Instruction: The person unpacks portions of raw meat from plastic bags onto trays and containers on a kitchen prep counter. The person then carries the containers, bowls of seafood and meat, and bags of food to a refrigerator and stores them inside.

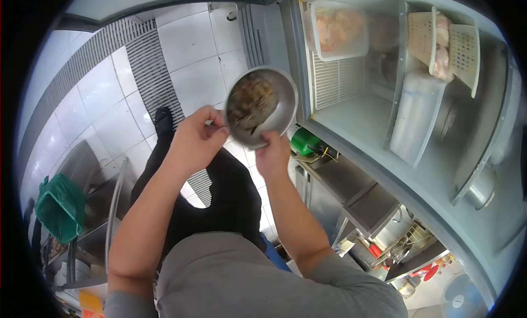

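Note:
A round metal bowl [285,104] is held up in front of the body, tilted so its inside shows. Brown, chopped-looking food [252,101] lies in it, too blurred to name. My right hand [273,155] grips the near rim, thumb over the edge. At the bowl's left side is my left hand [203,137], its fingers curled close to the rim; whether they pinch the rim or something small cannot be made out.
An open fridge [351,123] stands at the right, with a tub of food [340,29], white baskets [422,38] and a clear container [417,115] on its shelves. A metal sink [373,208] is below it. A green-lined bin [60,208] stands left on the tiled floor.

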